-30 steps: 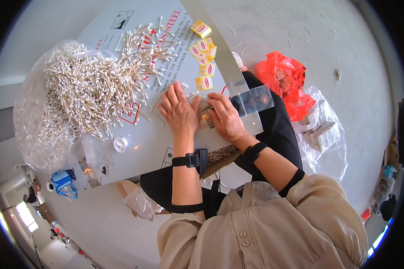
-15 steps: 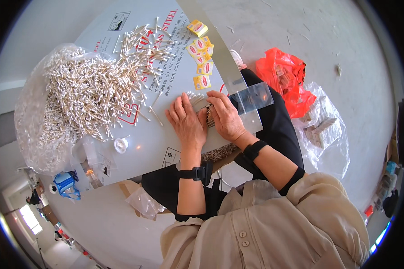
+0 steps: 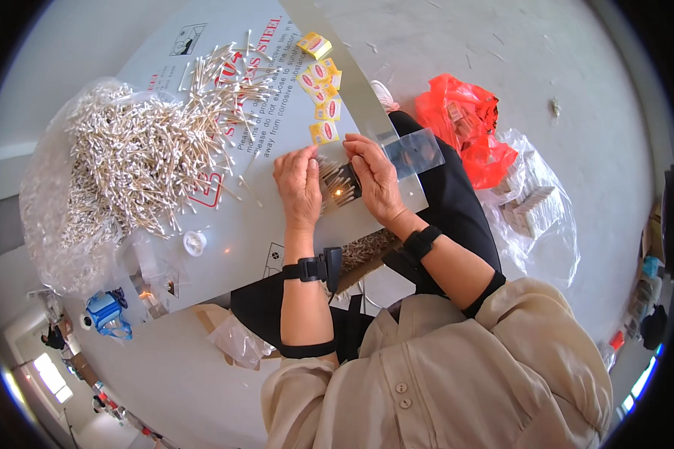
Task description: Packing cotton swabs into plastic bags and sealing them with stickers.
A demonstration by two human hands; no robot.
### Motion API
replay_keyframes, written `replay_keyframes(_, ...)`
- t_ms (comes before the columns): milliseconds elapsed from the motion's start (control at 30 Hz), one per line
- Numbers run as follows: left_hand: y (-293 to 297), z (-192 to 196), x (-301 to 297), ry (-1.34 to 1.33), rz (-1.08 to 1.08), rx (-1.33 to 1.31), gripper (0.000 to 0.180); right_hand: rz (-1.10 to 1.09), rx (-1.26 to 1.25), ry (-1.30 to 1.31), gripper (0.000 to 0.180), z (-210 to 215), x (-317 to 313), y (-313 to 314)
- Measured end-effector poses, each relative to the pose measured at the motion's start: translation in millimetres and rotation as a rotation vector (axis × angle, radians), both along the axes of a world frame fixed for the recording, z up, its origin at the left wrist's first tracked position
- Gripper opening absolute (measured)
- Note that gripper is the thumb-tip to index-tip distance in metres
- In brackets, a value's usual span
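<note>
Between my hands a row of cotton swabs (image 3: 337, 179) lies fanned out on the table, with shiny clear plastic around it. My left hand (image 3: 299, 187) is closed at the row's left side, thumb and fingers drawn together by the swab tips. On the other side my right hand (image 3: 376, 179) curls over the plastic at the row's right end; its fingertips are partly hidden. A clear plastic bag (image 3: 419, 152) sticks out past this hand over the table's edge. Just beyond my hands, small yellow-and-white cards (image 3: 324, 133) form a line.
A large heap of cotton swabs (image 3: 127, 157) spills from a clear bag at left. A yellow box (image 3: 314, 45) stands at the far edge. Near it are a white round cap (image 3: 195, 242) and a blue strapped object (image 3: 106, 310). A red bag (image 3: 457, 120) and a clear bag of packs (image 3: 535, 206) lie on the floor.
My hands have moved apart, so more of the swab row and plastic shows between them. My left fingers have drawn in from lying flat. The whole view has shifted slightly.
</note>
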State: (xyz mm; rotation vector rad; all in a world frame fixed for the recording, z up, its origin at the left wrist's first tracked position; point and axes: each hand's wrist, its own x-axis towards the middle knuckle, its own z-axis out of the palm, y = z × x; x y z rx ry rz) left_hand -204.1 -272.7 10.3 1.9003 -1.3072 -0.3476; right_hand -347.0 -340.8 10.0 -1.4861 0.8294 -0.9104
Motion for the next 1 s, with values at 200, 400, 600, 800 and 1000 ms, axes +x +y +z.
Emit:
replay_keyframes(200, 23.4, 6.3, -12.1, -0.068, 0.014, -0.095, 0.038, -0.029, -0.026, -0.032, 0.018, 3.1, -0.3, 6.6)
replay_keyframes(400, 43.3, 15.9, -51.5, -0.456, 0.012, 0.357, 0.075, -0.044, 0.064, -0.102, 0.019, -4.1, -1.7, 9.3)
replay_keyframes(600, 38.5, 16.5, -52.8, -0.484, -0.031, 0.471, 0.08, -0.023, 0.08, -0.105, 0.02, 2.2, 0.4, 14.1)
replay_keyframes(800, 40.1, -7.0, -30.0, -0.097, 0.188, -0.007, 0.069, 0.038, -0.004, -0.097, 0.027, 1.9, 9.8, 4.7)
replay_keyframes(1000, 13.6, -7.3, -30.5, 0.479, 0.344, -0.345, 0.062, 0.091, 0.047, -0.141, 0.036, -6.6, 24.9, 1.9)
